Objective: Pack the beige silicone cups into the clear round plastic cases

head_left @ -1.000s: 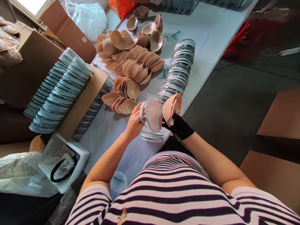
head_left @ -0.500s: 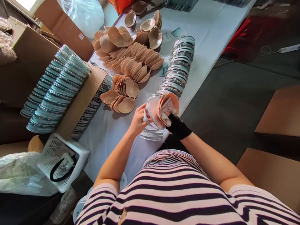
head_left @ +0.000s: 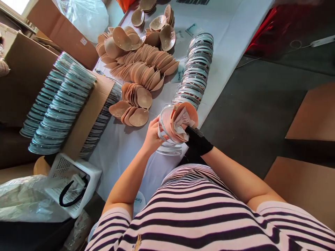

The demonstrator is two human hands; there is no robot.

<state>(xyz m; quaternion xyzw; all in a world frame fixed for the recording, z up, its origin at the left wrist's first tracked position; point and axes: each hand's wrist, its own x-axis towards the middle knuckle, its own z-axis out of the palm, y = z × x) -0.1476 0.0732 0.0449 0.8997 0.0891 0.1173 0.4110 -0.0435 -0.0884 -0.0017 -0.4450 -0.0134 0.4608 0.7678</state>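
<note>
At the table's [head_left: 225, 38] edge, the left hand [head_left: 153, 135] clasps a clear case [head_left: 165, 122]; the right hand [head_left: 198, 140], fingers partly hidden, holds a cup [head_left: 192, 112] with paper [head_left: 181, 119] against it.
Cup seemingly not fully in; beyond, loose cups [head_left: 148, 75] remain beside a row of cases [head_left: 195, 69].

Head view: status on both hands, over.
Left hand: gripping clear oval plastic case. Black-gloved right hand: holding peach rounded cups, white paper inside, at case. Stacked clear plastic cases just beyond.
</note>
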